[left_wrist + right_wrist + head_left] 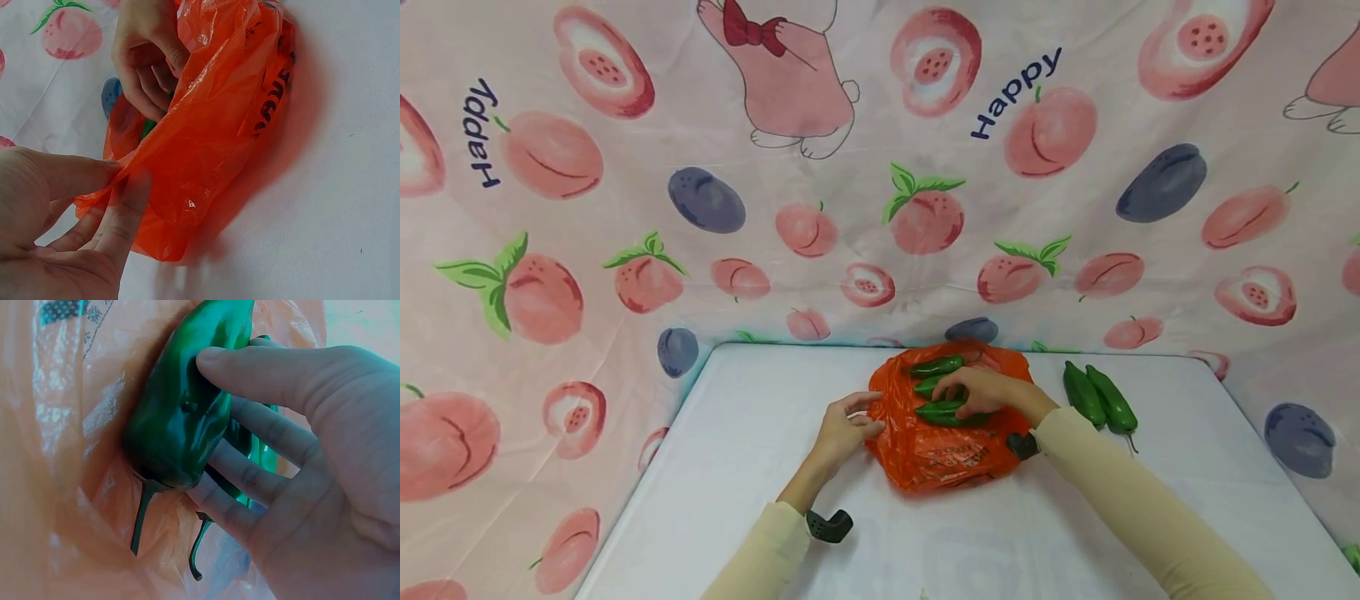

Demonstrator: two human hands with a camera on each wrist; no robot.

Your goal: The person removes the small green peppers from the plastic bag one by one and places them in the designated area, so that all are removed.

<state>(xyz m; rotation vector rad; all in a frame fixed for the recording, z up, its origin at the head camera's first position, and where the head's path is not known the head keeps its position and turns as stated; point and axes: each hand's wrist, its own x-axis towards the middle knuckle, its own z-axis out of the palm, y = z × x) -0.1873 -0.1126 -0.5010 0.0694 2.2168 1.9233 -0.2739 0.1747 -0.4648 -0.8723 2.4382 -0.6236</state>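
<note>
The right hand point(976, 390), part closed, holds the nearest green pepper point(175, 428) between thumb and fingers; two more peppers point(934, 367) lie just beyond it on the orange bag point(898, 454). The left hand point(842, 429) pinches the bag's left edge. A pair of peppers point(1111, 398) lies on the bench point(715, 483), right of the bag.

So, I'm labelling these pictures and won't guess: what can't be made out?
Head view: the right end of the middle green pepper in the orange bag, covered by the right hand.
Head view: print on the bag, too small to read.
Left wrist view: the bag's contents, mostly hidden by its side.
Right wrist view: the stemless end of the held pepper, cut off by the top edge.
</note>
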